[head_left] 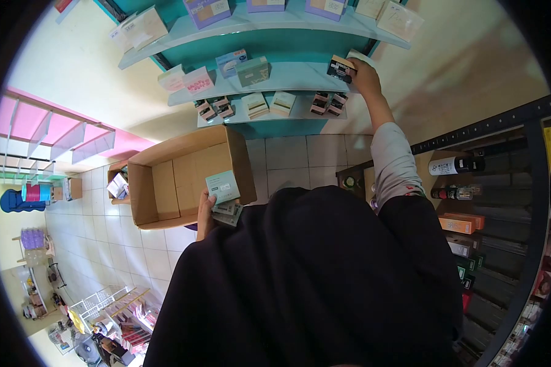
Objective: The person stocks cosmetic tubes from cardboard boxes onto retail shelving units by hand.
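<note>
My left hand (pixel 206 214) is closed on a pale green box (pixel 222 186), its thumb across the lower edge. Some smaller grey-green packets (pixel 228 213) show just below that box, by the same hand. Reaching out to the middle shelf (pixel 300 75), my right hand (pixel 364 78) has its fingers on a black and tan box (pixel 341 68) at the shelf's right end. A whitish box (pixel 360 56) is partly hidden behind that hand. Further left on this shelf stand a green box (pixel 253 71), a blue box (pixel 231 62) and a pink-white box (pixel 198 79).
An open cardboard carton (pixel 193 177) is beside my left hand, above the tiled floor (pixel 288 159). Small boxes (pixel 269 104) line the lower shelf, and purple boxes (pixel 207 12) sit on the upper one. At right, a dark rack (pixel 502 226) holds bottles and cartons.
</note>
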Demonstrator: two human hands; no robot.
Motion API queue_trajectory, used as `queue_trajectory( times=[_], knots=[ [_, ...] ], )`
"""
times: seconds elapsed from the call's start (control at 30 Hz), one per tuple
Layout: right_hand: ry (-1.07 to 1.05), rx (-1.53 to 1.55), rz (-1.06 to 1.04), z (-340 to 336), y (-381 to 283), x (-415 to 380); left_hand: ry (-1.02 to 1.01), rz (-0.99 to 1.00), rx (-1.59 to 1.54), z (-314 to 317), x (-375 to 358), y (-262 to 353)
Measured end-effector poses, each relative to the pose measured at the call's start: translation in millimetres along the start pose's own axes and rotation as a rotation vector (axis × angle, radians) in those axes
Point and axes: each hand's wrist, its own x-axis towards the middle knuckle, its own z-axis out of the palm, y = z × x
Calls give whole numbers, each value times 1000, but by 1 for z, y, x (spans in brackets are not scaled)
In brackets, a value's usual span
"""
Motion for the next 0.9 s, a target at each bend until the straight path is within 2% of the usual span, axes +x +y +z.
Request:
queue_trajectory(
  times=[0.2, 0.3, 0.33, 0.43, 0.47, 0.53, 0.6, 0.7, 0.9],
  knots=[
    [19, -21, 3, 5, 3, -2, -24, 23, -12, 0, 1, -1],
    [198, -40, -40, -12, -21, -9, -26, 17, -53, 4, -5, 4],
    [209, -28, 32, -19, -33, -10, -17, 14, -54, 2, -6, 3],
    [327, 76, -187, -10, -65, -3, 12, 1, -38, -4, -5, 0],
    [269, 172, -247, 1, -79, -1, 24, -4, -22, -6, -5, 0],
    [208, 192, -438, 21, -116, 1, 23, -5, -18, -10, -2, -3],
    [113, 189, -539, 48, -149, -1, -6, 0, -42, -14, 1, -5],
    [239, 79, -629, 80, -181, -3, 12, 0, -64, -11, -1, -2],
    [-18, -5, -551, 90, -183, 4, 53, 23, -36, -13, -9, -1]
  ],
)
